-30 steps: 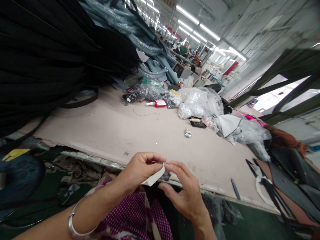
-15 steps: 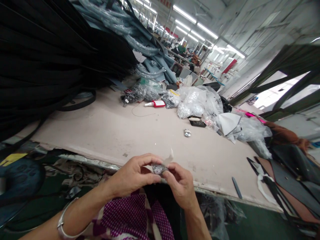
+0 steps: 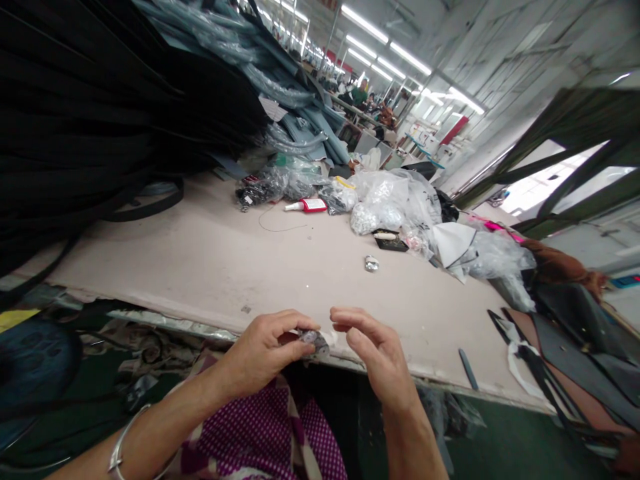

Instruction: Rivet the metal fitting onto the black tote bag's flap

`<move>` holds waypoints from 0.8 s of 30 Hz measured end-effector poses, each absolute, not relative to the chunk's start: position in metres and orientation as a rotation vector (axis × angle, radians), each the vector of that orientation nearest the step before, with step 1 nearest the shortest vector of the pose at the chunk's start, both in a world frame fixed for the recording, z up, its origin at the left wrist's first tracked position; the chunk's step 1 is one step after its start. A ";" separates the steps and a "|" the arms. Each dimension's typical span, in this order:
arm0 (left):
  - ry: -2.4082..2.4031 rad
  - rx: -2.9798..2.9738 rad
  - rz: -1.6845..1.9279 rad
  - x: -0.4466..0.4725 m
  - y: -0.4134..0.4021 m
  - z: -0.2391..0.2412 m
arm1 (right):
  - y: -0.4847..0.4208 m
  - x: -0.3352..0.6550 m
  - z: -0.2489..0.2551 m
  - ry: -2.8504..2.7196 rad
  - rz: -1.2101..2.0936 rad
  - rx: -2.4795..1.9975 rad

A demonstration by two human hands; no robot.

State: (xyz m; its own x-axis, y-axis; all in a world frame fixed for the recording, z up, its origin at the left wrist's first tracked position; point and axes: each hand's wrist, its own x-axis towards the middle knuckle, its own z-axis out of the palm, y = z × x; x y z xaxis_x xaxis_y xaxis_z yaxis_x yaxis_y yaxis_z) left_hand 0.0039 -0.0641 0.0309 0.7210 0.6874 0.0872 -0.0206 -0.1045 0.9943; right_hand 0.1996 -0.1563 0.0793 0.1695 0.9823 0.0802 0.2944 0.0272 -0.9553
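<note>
Near the table's front edge, my left hand point(image 3: 273, 343) pinches a small grey, shiny piece point(image 3: 314, 341) between thumb and fingers. It looks like something wrapped in clear plastic, but its exact kind does not show. A pale scrap point(image 3: 330, 337) sits at its right side; whether it is attached I cannot tell. My right hand point(image 3: 375, 347) is apart from the piece, just to its right, fingers stretched and thumb away from them, holding nothing. Farther up the table lies a small silvery wrapped piece point(image 3: 371, 263).
Behind it are a black tray point(image 3: 391, 241), a red-and-white glue bottle point(image 3: 313, 205) and clear plastic bags point(image 3: 383, 200). Black strips point(image 3: 100, 127) are heaped at left. A grey flat tool point(image 3: 469, 369) lies at right, near dark sheets point(image 3: 575, 360).
My right hand has let go of the small grey piece and moved right, its fingers opening. The pale strip that stood up between the hands now shows lower. My left hand keeps its hold.
</note>
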 end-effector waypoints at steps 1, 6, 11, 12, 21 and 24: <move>0.556 1.578 0.645 0.004 -0.065 0.031 | -0.155 0.198 0.083 -1.332 0.905 -1.456; 0.573 1.572 0.621 0.003 -0.065 0.028 | -0.152 0.192 0.088 -1.366 0.990 -1.398; 0.644 1.534 0.634 0.004 -0.064 0.027 | -0.153 0.185 0.084 -1.438 0.779 -1.417; 0.670 1.519 0.633 0.004 -0.065 0.028 | -0.154 0.183 0.083 -1.445 0.702 -1.433; 0.760 1.181 0.659 0.013 -0.073 0.033 | -0.166 0.151 0.067 -1.625 0.210 -1.365; 0.780 1.030 0.596 0.013 -0.073 0.035 | -0.169 0.148 0.060 -1.654 0.179 -1.340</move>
State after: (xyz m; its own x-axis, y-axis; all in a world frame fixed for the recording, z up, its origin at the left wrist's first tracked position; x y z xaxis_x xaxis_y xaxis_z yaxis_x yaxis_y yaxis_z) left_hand 0.0129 -0.0731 0.0348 0.5942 0.7528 -0.2833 -0.0765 0.4035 0.9118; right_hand 0.1484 -0.1692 0.0599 0.0689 0.8165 0.5733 0.6753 0.3848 -0.6292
